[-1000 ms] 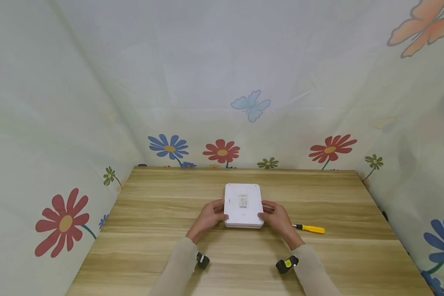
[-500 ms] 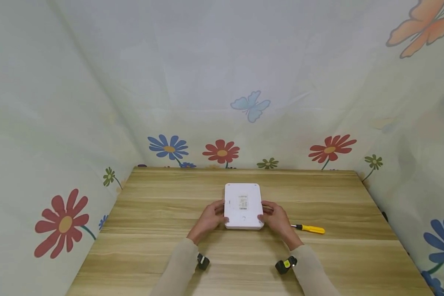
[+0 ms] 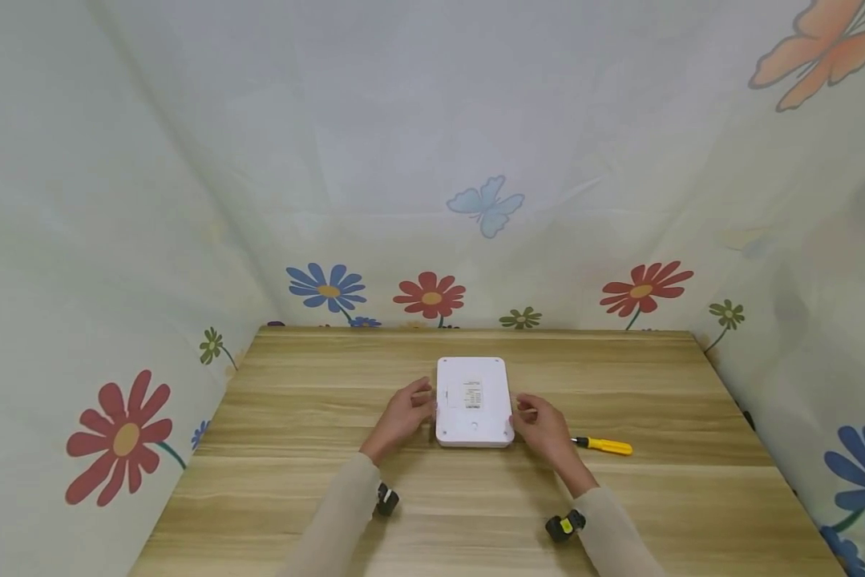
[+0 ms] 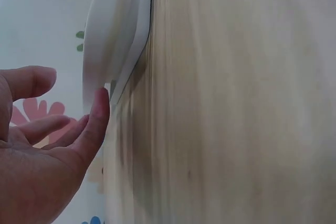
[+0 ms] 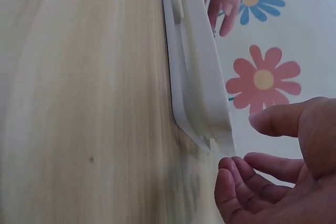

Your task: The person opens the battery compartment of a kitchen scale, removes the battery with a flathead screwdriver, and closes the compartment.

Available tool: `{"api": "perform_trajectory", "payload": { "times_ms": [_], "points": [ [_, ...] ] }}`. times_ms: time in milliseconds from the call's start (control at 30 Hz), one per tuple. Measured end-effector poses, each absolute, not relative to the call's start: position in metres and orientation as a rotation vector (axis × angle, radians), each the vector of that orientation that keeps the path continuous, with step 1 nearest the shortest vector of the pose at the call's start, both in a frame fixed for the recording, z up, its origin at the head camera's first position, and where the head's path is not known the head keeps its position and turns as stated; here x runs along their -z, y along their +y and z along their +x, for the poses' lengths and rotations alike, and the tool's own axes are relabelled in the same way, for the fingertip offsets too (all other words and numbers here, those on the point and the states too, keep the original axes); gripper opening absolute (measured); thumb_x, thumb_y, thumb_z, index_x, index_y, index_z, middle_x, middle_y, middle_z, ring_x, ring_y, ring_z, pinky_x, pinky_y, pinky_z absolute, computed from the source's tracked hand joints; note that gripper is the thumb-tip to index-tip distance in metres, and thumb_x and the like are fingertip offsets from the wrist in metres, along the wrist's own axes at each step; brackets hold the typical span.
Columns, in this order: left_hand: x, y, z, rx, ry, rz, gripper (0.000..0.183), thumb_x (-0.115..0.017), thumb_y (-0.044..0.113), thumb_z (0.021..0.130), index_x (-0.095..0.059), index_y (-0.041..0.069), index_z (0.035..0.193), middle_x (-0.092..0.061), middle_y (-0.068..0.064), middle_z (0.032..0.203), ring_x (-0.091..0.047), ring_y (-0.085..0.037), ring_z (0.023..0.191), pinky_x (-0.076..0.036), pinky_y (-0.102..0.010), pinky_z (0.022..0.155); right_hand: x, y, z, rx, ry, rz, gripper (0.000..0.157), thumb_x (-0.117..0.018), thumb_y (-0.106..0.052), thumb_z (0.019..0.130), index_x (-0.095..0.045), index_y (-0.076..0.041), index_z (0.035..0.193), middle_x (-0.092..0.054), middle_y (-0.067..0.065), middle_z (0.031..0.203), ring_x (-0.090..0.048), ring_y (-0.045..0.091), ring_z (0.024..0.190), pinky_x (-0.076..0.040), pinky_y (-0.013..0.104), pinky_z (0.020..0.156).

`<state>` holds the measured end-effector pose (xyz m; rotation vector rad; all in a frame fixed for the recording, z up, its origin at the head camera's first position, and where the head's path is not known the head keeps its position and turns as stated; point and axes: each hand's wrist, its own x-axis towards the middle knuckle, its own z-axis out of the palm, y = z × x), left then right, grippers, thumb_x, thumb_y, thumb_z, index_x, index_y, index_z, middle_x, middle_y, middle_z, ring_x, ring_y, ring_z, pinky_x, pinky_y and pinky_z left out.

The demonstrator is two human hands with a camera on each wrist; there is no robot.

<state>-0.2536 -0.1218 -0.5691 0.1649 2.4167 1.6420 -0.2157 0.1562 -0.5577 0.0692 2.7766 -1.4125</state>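
A white plastic device (image 3: 474, 413) is placed on the wood-grain table (image 3: 317, 473), between the left hand (image 3: 402, 413) and the right hand (image 3: 543, 427). Its longer axis appears to be pointed away from the person, so that a long side is faced by each hand. From the left hand it is found to the right, from the right hand to the left; neither hand can be called clearly nearer. Nothing is seen to be gripped. The left fingers are loosely spread, with the thumb held apart, and one fingertip is seen overlapping the device's edge in the left wrist view. The right fingers are softly bent, with the thumb well separated from them, beside the opposite edge. Whether either side is actually touched cannot be told.

The device is laid flat, with rounded corners and a small dark hole set near each one. A printed label (image 3: 473, 394) is borne near the middle of the upper face, its text too small to be read. In the wrist views a thinner lower layer is seen against the table, divided by a recess from the thicker body above. Beyond the right wrist, a yellow-handled screwdriver (image 3: 608, 446) is laid on the table.
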Motion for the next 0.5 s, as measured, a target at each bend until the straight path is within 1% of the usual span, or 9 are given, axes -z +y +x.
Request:
{"api": "perform_trajectory", "payload": {
  "times_ms": [100, 167, 300, 400, 500],
  "points": [
    [0.566, -0.124, -0.261, -1.606, 2.463, 0.165, 0.057, -0.062, 0.014, 0.102, -0.042, 0.001, 0.154, -0.058, -0.021, 0.144, -0.059, -0.039, 0.133, -0.058, -0.047, 0.102, 0.554, 0.159, -0.21, 1.364, 2.801, 0.071, 0.044, -0.071, -0.015, 0.095, -0.062, 0.002, 0.134, -0.07, 0.019, 0.12, -0.07, 0.031, 0.105, -0.061, 0.046, 0.089],
    [0.564, -0.125, -0.267, -1.565, 2.519, 0.184, 0.056, -0.063, 0.013, 0.101, -0.044, 0.001, 0.153, -0.063, -0.02, 0.137, -0.063, -0.037, 0.127, -0.058, -0.047, 0.1, 0.553, 0.161, -0.206, 1.328, 2.819, 0.059, 0.043, -0.072, -0.017, 0.094, -0.064, 0.002, 0.132, -0.071, 0.018, 0.117, -0.071, 0.029, 0.102, -0.062, 0.046, 0.087],
    [0.564, -0.128, -0.279, -1.477, 2.614, 0.251, 0.053, -0.063, 0.009, 0.1, -0.048, 0.0, 0.15, -0.069, -0.019, 0.117, -0.069, -0.032, 0.108, -0.06, -0.038, 0.087, 0.55, 0.164, -0.2, 1.268, 2.84, 0.051, 0.044, -0.074, -0.021, 0.093, -0.065, -0.001, 0.131, -0.071, 0.015, 0.115, -0.07, 0.025, 0.097, -0.061, 0.045, 0.085],
    [0.565, -0.13, -0.286, -1.407, 2.655, 0.282, 0.052, -0.062, 0.009, 0.1, -0.049, 0.001, 0.149, -0.07, -0.017, 0.108, -0.068, -0.025, 0.095, -0.056, -0.031, 0.078, 0.55, 0.164, -0.196, 1.239, 2.855, 0.042, 0.045, -0.076, -0.023, 0.091, -0.066, -0.002, 0.13, -0.072, 0.012, 0.11, -0.069, 0.023, 0.094, -0.06, 0.043, 0.084],
    [0.566, -0.132, -0.292, -1.372, 2.658, 0.291, 0.053, -0.061, 0.011, 0.101, -0.048, 0.003, 0.151, -0.069, -0.014, 0.103, -0.064, -0.02, 0.089, -0.052, -0.028, 0.074, 0.551, 0.164, -0.193, 1.215, 2.872, 0.034, 0.044, -0.078, -0.023, 0.089, -0.067, -0.003, 0.127, -0.07, 0.007, 0.101, -0.067, 0.019, 0.09, -0.058, 0.038, 0.08]
  ]
}}
